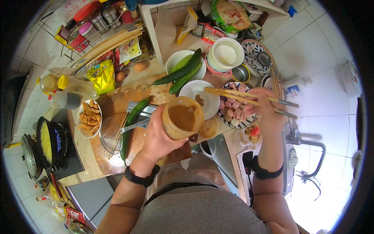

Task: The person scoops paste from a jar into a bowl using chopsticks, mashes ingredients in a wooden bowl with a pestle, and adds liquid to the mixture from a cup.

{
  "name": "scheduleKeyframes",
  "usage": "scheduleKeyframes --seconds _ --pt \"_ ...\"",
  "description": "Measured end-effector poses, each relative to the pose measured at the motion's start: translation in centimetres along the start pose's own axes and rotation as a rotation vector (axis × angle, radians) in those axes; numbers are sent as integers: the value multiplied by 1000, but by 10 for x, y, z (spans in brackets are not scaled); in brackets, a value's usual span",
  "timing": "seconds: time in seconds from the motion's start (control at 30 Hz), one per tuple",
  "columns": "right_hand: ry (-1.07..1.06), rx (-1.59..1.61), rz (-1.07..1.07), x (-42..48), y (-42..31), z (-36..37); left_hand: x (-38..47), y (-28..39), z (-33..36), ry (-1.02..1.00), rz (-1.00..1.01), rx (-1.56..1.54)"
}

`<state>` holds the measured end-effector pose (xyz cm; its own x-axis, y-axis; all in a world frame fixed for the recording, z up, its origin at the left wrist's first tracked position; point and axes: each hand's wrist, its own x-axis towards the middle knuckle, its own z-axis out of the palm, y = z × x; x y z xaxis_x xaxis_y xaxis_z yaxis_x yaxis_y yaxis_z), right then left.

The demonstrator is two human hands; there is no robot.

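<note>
My left hand (157, 134) grips an open plastic jar (183, 117) of brown paste, tilted so its mouth faces up at me. My right hand (270, 108) holds a pair of wooden chopsticks (242, 95) with metal ends; their paste-coated tips are over the rim of a white bowl (191, 87). A small brown dab of paste (199, 100) lies in that bowl. Beneath the right hand is a patterned plate (244, 125) of cut pink sausage pieces (232, 105). A round tan lid (209, 131) lies just right of the jar.
A wire strainer (111, 136) and a cucumber (137, 112) lie on the wooden board (108, 163). Left are a plate of fried pieces (90, 119) and a pan (45, 143) over a lit burner. Behind stand a bowl of cucumbers (172, 58) and stacked baskets (226, 54); a faucet (309, 142) is right.
</note>
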<state>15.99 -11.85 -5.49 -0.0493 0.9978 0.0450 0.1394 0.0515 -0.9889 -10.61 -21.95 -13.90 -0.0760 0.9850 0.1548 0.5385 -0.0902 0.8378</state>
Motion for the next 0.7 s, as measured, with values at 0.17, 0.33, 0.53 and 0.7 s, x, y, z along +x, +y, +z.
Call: scheduleKeyframes --seconds 0.17,0.33,0.53,0.7 --pt "74 57 -14 -1 -24 -2 0 -3 -5 9 5 14" --pt "-4 76 2 10 -16 -11 1 -3 -2 23 9 41" --pt "-149 -8 28 23 -3 -6 -2 1 0 25 -50 41" --pt "-162 97 154 32 15 -6 -1 5 4 45 -54 39"
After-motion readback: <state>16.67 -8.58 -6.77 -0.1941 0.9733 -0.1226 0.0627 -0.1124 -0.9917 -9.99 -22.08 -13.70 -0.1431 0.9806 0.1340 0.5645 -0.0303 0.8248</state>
